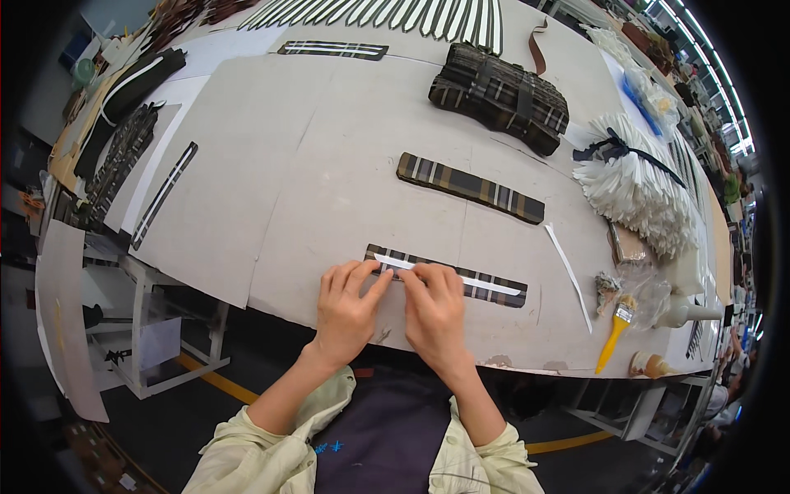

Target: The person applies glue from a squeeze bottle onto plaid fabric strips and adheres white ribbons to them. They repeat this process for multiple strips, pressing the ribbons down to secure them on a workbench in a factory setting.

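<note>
In front of me a dark plaid fabric strip [514, 299] lies flat on the table. A narrow white strip [494, 288] with a pointed end runs along its middle. My left hand [347, 306] is closed, thumb and fingertips pinching at the left end of the white strip. Close beside it, my right hand [436, 311] is also closed, its thumb and forefinger pressed on the same strip a little further right. The fingers partly hide both strips. Beyond them sits a neat stack of plaid strips [469, 188]. A loose white strip [569, 276] lies to the right.
Farther back are a tied plaid bundle [498, 97] and a row of white-centred strips [395, 16]. On the right stand a tied white bundle [638, 189], a yellow brush [613, 337] and a squeeze bottle [683, 313]. Single lined strips [164, 196] lie left and at the back.
</note>
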A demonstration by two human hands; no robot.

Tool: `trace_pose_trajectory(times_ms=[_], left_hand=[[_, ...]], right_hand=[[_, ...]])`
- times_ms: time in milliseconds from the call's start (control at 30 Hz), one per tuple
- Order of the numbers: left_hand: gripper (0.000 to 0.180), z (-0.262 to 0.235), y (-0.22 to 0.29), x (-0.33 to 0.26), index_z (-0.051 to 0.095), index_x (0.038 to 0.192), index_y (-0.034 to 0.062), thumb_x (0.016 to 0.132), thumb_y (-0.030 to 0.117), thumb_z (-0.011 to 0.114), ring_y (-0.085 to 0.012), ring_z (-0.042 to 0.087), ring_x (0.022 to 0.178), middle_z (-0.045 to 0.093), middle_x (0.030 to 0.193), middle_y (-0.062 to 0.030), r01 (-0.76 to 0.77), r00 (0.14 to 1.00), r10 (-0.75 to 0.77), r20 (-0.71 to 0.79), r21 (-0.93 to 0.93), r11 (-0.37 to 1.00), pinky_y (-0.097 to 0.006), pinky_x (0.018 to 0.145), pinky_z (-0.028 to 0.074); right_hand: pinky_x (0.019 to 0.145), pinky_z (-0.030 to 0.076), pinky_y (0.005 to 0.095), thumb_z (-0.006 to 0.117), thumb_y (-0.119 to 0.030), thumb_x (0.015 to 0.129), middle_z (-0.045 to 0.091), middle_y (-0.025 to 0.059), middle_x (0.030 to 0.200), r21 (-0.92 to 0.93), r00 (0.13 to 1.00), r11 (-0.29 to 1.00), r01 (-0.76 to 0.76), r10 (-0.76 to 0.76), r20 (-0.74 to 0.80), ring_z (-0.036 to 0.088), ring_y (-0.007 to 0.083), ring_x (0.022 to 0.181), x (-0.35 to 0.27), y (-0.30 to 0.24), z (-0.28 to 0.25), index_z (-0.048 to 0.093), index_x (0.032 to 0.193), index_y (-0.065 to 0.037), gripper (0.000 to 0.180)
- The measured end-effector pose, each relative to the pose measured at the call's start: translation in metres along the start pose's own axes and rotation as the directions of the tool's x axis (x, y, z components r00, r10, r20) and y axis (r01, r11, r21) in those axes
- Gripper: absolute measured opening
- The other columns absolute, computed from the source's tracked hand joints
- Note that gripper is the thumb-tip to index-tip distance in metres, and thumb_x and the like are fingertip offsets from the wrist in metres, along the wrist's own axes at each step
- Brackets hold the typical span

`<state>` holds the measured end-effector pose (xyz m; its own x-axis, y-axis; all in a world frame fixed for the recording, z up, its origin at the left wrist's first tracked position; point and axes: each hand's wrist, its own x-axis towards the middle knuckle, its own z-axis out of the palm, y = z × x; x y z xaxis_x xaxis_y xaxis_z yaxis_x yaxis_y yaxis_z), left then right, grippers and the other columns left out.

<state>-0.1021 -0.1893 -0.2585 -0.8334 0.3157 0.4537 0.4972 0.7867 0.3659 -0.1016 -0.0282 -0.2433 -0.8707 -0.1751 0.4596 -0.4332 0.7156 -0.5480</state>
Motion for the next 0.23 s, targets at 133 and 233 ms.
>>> trace_pose_trajectory(times_ms=[133,233], left_hand=[[0.040,0.002,-0.001,-0.003,0.068,0.113,0.0063,0.074,0.000,0.065,-0.0288,0.053,0.109,0.057,0.121,-0.0102,0.022,0.999,-0.023,0.046,0.011,1.000,-0.044,0.094,0.039],[0.040,0.004,-0.002,-0.005,0.068,0.114,0.0067,0.074,0.001,0.065,-0.0289,0.051,0.112,0.057,0.121,-0.0103,0.032,0.998,-0.032,0.050,0.012,0.999,-0.045,0.095,0.038]], right_hand=[[0.086,0.042,0.0432,0.060,0.008,0.074,0.056,0.0127,0.105,-0.002,0.999,1.000,-0.003,0.003,0.038,0.053,0.0308,0.099,0.001,0.004,0.024,0.061,0.109,-0.001,0.036],[0.090,0.040,0.0442,0.060,0.003,0.074,0.056,0.0140,0.108,-0.049,0.998,0.998,0.025,-0.023,0.057,0.052,0.0335,0.105,-0.002,0.005,0.029,0.060,0.111,0.001,0.036]])
